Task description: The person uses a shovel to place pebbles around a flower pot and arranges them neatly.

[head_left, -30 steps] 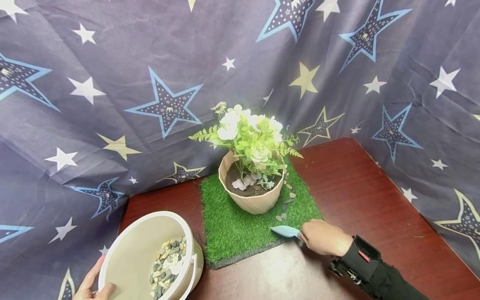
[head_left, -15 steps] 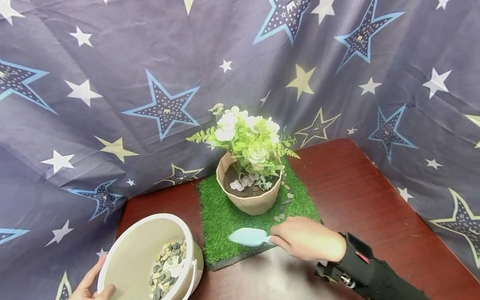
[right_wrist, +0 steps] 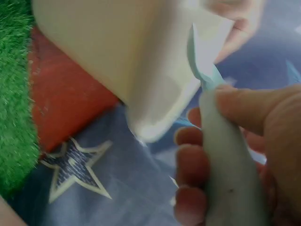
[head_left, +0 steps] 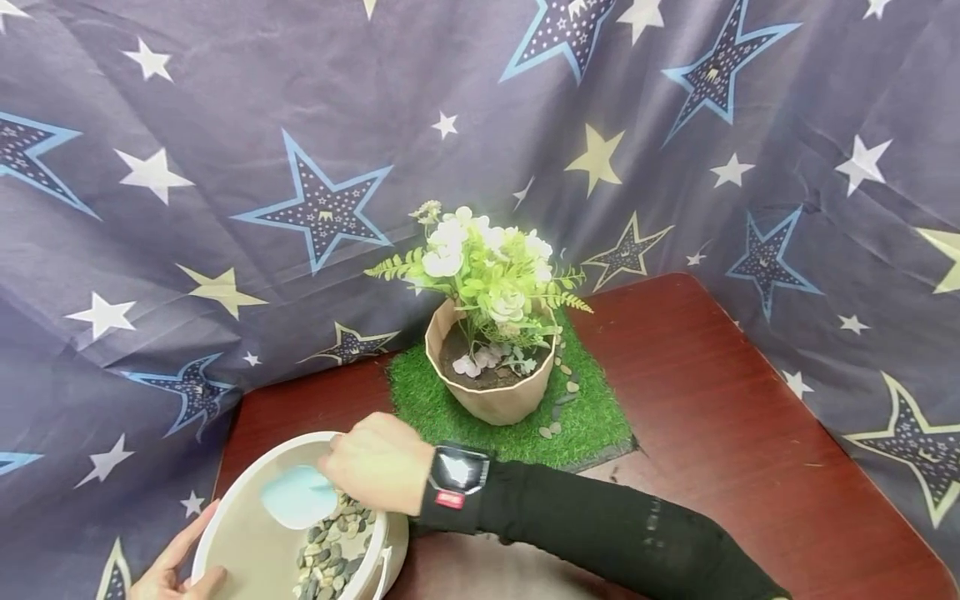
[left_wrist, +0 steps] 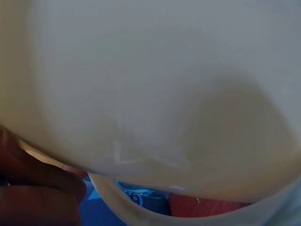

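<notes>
My right hand (head_left: 381, 463) grips the handle of a light-blue garden trowel (right_wrist: 225, 155); in the head view its blade (head_left: 298, 497) is inside the mouth of a tilted cream bucket (head_left: 247, 533). Grey, white and tan pebbles (head_left: 330, 554) lie in the bucket, on its right side. At the bucket's left rim my left hand (head_left: 176, 558) holds on, thumb over the edge and fingers outside. The left wrist view is mostly filled by the bucket's pale wall (left_wrist: 141, 94), with fingers (left_wrist: 42, 188) at its lower left. No pebbles show on the trowel blade.
A beige pot (head_left: 498, 404) with white flowers (head_left: 480, 267) and soil stands on a green turf mat (head_left: 592, 417). A curved row of pebbles (head_left: 565, 398) runs along its right side. The reddish wooden table (head_left: 720, 400) meets a star-patterned cloth (head_left: 480, 67) behind.
My right hand has carried the trowel leftward from the mat's front edge into the bucket's mouth. My left hand keeps its hold on the rim.
</notes>
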A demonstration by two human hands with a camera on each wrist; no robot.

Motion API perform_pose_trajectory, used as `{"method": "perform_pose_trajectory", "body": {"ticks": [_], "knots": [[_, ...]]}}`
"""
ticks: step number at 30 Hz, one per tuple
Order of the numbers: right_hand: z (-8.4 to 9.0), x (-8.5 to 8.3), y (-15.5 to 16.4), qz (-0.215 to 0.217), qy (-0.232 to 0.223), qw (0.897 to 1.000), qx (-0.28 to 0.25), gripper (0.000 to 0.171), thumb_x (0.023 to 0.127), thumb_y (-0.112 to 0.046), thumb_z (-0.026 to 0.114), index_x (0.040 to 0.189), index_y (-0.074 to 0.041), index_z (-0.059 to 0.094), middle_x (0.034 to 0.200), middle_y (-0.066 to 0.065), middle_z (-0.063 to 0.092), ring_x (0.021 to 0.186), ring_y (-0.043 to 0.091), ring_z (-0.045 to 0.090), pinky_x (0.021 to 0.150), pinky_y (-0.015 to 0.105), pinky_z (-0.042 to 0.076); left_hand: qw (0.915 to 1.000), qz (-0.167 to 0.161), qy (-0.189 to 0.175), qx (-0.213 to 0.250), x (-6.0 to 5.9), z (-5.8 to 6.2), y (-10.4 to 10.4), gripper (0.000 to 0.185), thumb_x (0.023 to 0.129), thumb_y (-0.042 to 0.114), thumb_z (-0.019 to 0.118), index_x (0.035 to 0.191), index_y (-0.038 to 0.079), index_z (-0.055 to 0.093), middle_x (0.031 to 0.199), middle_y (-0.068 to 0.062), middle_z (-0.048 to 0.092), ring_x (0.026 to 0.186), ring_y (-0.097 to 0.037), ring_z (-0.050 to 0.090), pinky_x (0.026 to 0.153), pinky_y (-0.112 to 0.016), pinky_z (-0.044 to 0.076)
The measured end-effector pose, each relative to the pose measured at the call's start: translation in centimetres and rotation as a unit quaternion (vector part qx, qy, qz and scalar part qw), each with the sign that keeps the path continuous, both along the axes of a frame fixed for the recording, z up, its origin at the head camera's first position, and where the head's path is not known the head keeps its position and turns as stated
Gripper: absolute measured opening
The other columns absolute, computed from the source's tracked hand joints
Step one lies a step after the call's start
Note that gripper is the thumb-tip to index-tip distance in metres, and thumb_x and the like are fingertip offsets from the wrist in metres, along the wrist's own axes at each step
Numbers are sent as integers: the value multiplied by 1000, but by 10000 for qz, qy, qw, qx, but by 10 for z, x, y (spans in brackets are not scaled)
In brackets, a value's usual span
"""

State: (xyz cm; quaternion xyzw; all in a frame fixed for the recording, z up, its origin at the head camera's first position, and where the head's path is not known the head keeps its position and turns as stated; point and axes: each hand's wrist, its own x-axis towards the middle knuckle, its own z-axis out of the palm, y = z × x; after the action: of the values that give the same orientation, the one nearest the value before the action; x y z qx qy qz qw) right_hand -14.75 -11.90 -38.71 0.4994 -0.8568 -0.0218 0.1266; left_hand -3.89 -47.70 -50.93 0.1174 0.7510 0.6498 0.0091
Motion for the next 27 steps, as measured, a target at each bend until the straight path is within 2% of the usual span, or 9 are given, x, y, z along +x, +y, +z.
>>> {"method": "perform_pose_trajectory", "body": {"ticks": [4,8,13,15,18,21,24,27], "knots": [[-22,-2,-28,-105,538,9981,288,19,99,-32,64,88,-44,74,89,-21,70,68,1,61,57,24,51,9994,244,245,-72,0,-2,11,100,78,-39,41,161,18,41,129,23,66,88,0,70,53,-24,58],[-41,1,-45,79,1180,9915,536,26,101,-29,59,86,-45,75,85,-20,67,71,0,60,57,26,53,9982,446,314,-252,1,-2,14,99,78,-38,42,160,15,41,130,24,64,87,2,69,53,-22,57],[-53,6,-59,380,1579,9854,510,32,104,-45,50,82,-47,73,82,-25,67,73,-2,59,55,25,49,9997,174,-190,-51,6,-2,2,102,84,-35,41,159,33,42,132,29,63,88,-2,71,54,-27,60],[-54,7,-63,422,1652,9843,461,34,105,-46,48,82,-47,73,82,-24,67,73,-1,59,54,26,49,9997,54,-253,31,8,-3,-3,102,85,-35,40,158,37,43,134,28,62,92,-2,71,57,-27,61],[-55,7,-70,449,1931,9775,716,33,105,-32,50,84,-44,72,84,-20,67,71,2,58,49,30,46,10000,-6,10,-79,6,-3,-5,102,83,-37,39,160,30,40,136,26,62,93,-1,71,59,-24,60],[-59,9,-76,322,2171,9691,1127,34,100,-17,52,87,-41,72,87,-17,67,65,7,55,41,33,41,9991,-88,306,-266,4,-3,-3,103,80,-39,39,163,23,36,139,26,60,91,2,70,57,-21,58],[-62,11,-82,66,2230,9639,1456,32,99,-17,51,89,-39,72,88,-17,68,59,12,53,35,35,40,9976,1,517,-467,0,-3,3,103,77,-40,40,163,17,35,140,26,59,89,4,69,56,-19,57],[-67,13,-84,-51,2229,9623,1559,29,98,-18,52,85,-36,71,86,-19,68,56,14,51,34,36,39,9973,216,518,-481,-1,-3,7,101,77,-40,41,162,15,36,139,26,59,89,5,69,55,-19,57]]}}
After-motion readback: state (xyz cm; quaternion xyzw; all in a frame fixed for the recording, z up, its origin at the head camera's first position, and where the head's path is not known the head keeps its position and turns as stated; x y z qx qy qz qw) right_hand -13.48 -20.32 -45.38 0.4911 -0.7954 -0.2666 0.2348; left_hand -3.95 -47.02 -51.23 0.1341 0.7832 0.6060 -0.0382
